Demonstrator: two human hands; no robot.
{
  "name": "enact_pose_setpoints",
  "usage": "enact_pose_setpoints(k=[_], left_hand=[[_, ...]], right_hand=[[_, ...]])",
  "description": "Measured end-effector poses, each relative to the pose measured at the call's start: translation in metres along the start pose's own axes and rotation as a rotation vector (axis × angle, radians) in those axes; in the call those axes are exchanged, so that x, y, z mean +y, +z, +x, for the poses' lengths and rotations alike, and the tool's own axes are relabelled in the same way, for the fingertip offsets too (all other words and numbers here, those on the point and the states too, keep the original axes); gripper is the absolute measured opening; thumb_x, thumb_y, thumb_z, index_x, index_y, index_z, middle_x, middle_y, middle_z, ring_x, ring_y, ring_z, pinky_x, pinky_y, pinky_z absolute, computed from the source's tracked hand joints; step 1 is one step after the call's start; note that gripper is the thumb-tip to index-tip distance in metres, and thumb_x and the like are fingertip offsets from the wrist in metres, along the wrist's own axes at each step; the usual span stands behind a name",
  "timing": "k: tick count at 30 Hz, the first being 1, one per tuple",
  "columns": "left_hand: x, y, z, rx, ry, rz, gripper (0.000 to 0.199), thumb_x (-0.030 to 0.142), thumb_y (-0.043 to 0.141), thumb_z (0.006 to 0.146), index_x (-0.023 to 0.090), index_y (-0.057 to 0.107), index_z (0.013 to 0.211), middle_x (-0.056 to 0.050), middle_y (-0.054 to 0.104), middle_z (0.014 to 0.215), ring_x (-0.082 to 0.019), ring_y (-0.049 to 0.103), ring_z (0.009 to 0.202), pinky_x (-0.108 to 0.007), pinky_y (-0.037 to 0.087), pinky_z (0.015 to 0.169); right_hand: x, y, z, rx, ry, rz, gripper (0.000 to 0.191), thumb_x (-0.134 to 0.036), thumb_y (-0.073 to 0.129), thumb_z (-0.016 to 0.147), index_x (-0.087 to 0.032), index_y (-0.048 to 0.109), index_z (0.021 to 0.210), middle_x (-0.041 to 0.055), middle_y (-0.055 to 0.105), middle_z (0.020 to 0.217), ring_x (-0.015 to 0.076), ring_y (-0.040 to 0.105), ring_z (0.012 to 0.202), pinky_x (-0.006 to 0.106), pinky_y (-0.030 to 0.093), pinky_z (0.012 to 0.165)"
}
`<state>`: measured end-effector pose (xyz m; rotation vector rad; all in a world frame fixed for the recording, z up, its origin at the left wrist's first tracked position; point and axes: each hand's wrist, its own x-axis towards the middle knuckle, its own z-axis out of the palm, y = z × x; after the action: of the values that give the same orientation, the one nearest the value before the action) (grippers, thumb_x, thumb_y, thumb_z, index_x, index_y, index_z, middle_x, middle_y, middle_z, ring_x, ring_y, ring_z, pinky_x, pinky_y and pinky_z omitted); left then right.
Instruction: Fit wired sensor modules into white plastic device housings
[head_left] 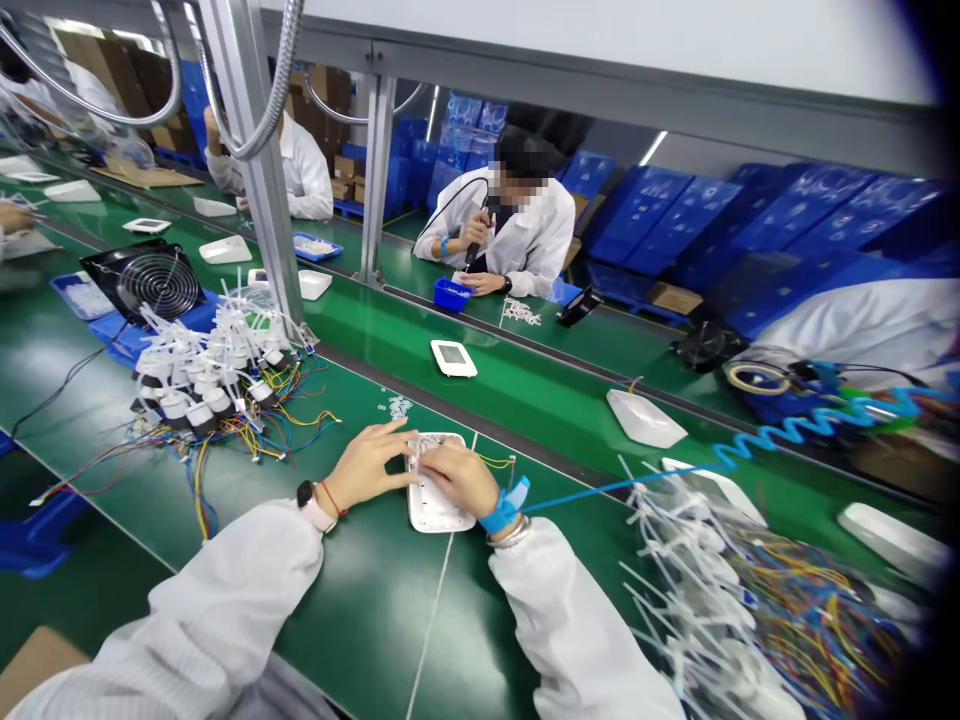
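A green table runs through this busy workshop, and the white shell lies on it, directly in front of the worker. Well left of the shell sits a heap of wired white parts. Nearer, the left hand is spread, its fingertips at the shell's left edge, as if steadying it; small clear rings lie just beyond the shell. The right hand reaches into the shell from its right, fingers bunched; whether they pinch anything I can't tell. I'd judge this a fitting step inside the shell, and the next move calls for careful fingertips and keeping the thin yellow wires at its right side free. Well right of the shell lies another wired bundle. I can read no brand, label or writing from here.
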<state>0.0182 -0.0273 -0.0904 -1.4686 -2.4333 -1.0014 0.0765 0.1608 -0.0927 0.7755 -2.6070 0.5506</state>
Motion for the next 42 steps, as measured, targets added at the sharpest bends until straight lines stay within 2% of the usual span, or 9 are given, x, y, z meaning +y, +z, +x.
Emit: enact_pose_setpoints(k=[4, 8, 13, 18, 23, 31, 34, 38, 42], left_hand=[[-0.001, -0.001, -0.001, -0.033, -0.038, -0.026, 0.041, 0.046, 0.07, 0.065, 0.023, 0.058, 0.097, -0.004, 0.055, 0.123, -0.025, 0.041, 0.123, -0.041, 0.031, 0.102], [-0.005, -0.002, 0.003, -0.083, -0.062, -0.06, 0.042, 0.039, 0.072, 0.063, 0.024, 0.056, 0.1, -0.003, 0.053, 0.126, -0.024, 0.039, 0.124, -0.041, 0.027, 0.105], [-0.012, -0.006, 0.008, -0.173, -0.021, -0.127, 0.045, 0.038, 0.072, 0.064, 0.025, 0.055, 0.103, -0.003, 0.05, 0.129, -0.023, 0.035, 0.127, -0.041, 0.024, 0.107], [-0.016, -0.006, 0.008, -0.17, -0.009, -0.173, 0.049, 0.038, 0.073, 0.064, 0.026, 0.055, 0.107, -0.003, 0.05, 0.129, -0.023, 0.034, 0.127, -0.041, 0.024, 0.107], [-0.019, -0.005, 0.008, -0.183, 0.003, -0.205, 0.057, 0.045, 0.071, 0.065, 0.027, 0.052, 0.116, -0.003, 0.048, 0.13, -0.022, 0.033, 0.128, -0.039, 0.027, 0.106], [-0.02, -0.003, 0.008, -0.186, 0.002, -0.241, 0.056, 0.042, 0.072, 0.066, 0.027, 0.052, 0.117, -0.003, 0.047, 0.131, -0.022, 0.033, 0.128, -0.039, 0.028, 0.106], [-0.019, -0.003, 0.009, -0.187, 0.011, -0.254, 0.055, 0.041, 0.072, 0.066, 0.027, 0.053, 0.116, -0.003, 0.047, 0.131, -0.021, 0.035, 0.127, -0.039, 0.028, 0.106], [-0.017, -0.006, 0.009, -0.195, 0.036, -0.239, 0.047, 0.04, 0.07, 0.069, 0.025, 0.056, 0.111, -0.004, 0.048, 0.131, -0.021, 0.034, 0.128, -0.038, 0.028, 0.107], [-0.016, -0.008, 0.008, -0.196, 0.038, -0.181, 0.043, 0.041, 0.068, 0.071, 0.025, 0.057, 0.109, -0.003, 0.048, 0.131, -0.022, 0.034, 0.128, -0.039, 0.028, 0.106]], right_hand=[[0.001, -0.005, -0.002, -0.03, -0.065, -0.005, 0.02, -0.02, 0.043, 0.09, -0.017, 0.063, 0.091, 0.0054, 0.065, 0.084, 0.0164, 0.054, 0.078, 0.03, 0.044, 0.073], [-0.001, -0.008, 0.0, -0.037, -0.071, -0.002, 0.021, -0.02, 0.044, 0.089, -0.016, 0.063, 0.095, 0.0065, 0.065, 0.089, 0.0179, 0.054, 0.083, 0.032, 0.045, 0.076], [-0.002, -0.014, 0.001, -0.054, -0.06, 0.044, 0.021, -0.019, 0.043, 0.089, -0.017, 0.063, 0.097, 0.0072, 0.065, 0.092, 0.0182, 0.054, 0.085, 0.033, 0.045, 0.077], [-0.001, -0.019, -0.002, -0.079, 0.002, 0.021, 0.021, -0.017, 0.043, 0.089, -0.017, 0.062, 0.099, 0.0078, 0.064, 0.09, 0.0175, 0.053, 0.082, 0.032, 0.044, 0.073], [-0.003, -0.013, -0.001, -0.183, 0.015, -0.015, 0.019, -0.018, 0.047, 0.087, -0.019, 0.064, 0.096, 0.0065, 0.064, 0.088, 0.0177, 0.055, 0.086, 0.034, 0.042, 0.079], [-0.011, -0.007, 0.0, -0.23, 0.047, -0.157, 0.016, -0.017, 0.052, 0.085, -0.018, 0.065, 0.095, 0.0069, 0.062, 0.088, 0.0206, 0.053, 0.085, 0.035, 0.043, 0.075], [-0.016, 0.0, 0.001, -0.21, 0.081, -0.189, 0.017, -0.017, 0.05, 0.086, -0.017, 0.067, 0.089, 0.0074, 0.061, 0.087, 0.0202, 0.052, 0.083, 0.035, 0.043, 0.073], [-0.024, 0.006, 0.001, -0.123, 0.156, -0.202, 0.02, -0.018, 0.048, 0.087, -0.017, 0.067, 0.081, 0.0077, 0.057, 0.084, 0.0198, 0.05, 0.082, 0.034, 0.042, 0.072], [-0.022, -0.015, -0.004, -0.034, 0.163, -0.172, 0.016, -0.021, 0.051, 0.085, -0.018, 0.067, 0.088, 0.0076, 0.056, 0.09, 0.0199, 0.05, 0.085, 0.034, 0.04, 0.074]])
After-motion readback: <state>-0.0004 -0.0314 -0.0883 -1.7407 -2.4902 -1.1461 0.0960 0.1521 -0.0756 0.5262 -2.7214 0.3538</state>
